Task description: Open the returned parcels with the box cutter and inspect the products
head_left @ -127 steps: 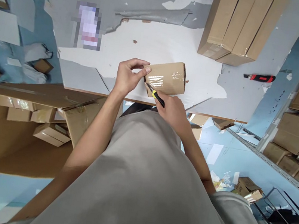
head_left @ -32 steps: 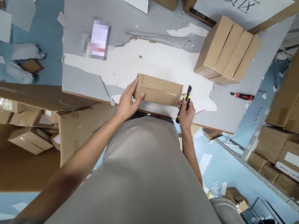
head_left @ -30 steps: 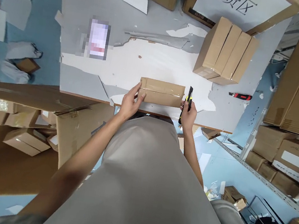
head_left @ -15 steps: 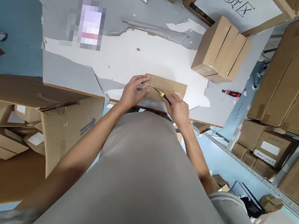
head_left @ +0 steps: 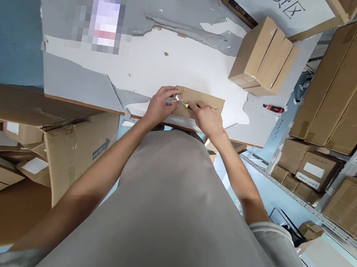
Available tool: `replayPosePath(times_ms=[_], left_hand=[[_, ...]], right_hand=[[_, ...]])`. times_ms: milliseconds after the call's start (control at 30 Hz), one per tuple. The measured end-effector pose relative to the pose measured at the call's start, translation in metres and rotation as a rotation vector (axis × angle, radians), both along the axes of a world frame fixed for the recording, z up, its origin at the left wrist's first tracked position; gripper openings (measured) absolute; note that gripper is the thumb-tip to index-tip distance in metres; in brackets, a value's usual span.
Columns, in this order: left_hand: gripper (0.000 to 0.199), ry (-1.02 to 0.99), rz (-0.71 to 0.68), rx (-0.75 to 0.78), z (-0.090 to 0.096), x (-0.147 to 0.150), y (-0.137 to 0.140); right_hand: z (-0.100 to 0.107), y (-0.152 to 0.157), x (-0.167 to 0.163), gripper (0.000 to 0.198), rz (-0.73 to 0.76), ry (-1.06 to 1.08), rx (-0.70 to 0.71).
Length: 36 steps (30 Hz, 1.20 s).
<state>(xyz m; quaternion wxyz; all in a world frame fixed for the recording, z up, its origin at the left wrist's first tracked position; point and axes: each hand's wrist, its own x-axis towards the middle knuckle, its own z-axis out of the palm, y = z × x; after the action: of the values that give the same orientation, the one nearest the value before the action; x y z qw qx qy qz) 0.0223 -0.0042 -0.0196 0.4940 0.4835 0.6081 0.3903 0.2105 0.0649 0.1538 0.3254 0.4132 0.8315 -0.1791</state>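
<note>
A small flat cardboard box (head_left: 201, 95) lies at the table's near edge, with clear tape along its middle. My left hand (head_left: 161, 106) grips its left end, fingers on the far side and thumb on the near side. In my right hand (head_left: 208, 119) is a slim knife (head_left: 187, 105) with a yellow collar, closed in my fingers. Its tip rests at the taped seam near my left thumb. The fingers hide most of the dark handle.
Several brown boxes (head_left: 265, 57) stand together at the table's right, with a red and black utility knife (head_left: 273, 108) near them. A large open carton (head_left: 77, 153) holding smaller boxes is at the left. Shelving with cartons (head_left: 345, 83) lines the right side.
My right hand has moved the knife left along the seam, toward my left hand, and now lies lower over the box. The tape near the left end looks lifted.
</note>
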Motion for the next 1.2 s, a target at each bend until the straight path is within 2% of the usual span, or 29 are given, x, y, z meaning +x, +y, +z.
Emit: replayPosePath(times_ms=[367,567,667,800,1033,1200], left_hand=[[0.051,0.014,-0.003,0.002,0.000,0.000,-0.001],[0.051,0.019,0.015,0.000,-0.002,0.003,-0.002],[0.051,0.035,0.021,-0.006,0.000,0.003,-0.005],[0.052,0.056,0.025,-0.013,0.003,0.004,-0.008],[0.054,0.068,0.077,-0.045,0.008,0.005,-0.012],[0.060,0.073,0.103,-0.038,0.011,0.009,-0.014]], right_hand=[[0.006,-0.002,-0.015,0.056,0.069,-0.045,0.020],[0.007,-0.009,-0.032,0.049,0.034,-0.044,0.030],[0.005,-0.008,-0.029,0.046,0.023,-0.044,0.025],[0.004,-0.001,-0.003,0.046,-0.007,-0.095,0.040],[0.019,0.012,0.074,0.052,-0.053,-0.182,0.044],[0.016,0.016,0.114,0.054,0.013,-0.181,0.066]])
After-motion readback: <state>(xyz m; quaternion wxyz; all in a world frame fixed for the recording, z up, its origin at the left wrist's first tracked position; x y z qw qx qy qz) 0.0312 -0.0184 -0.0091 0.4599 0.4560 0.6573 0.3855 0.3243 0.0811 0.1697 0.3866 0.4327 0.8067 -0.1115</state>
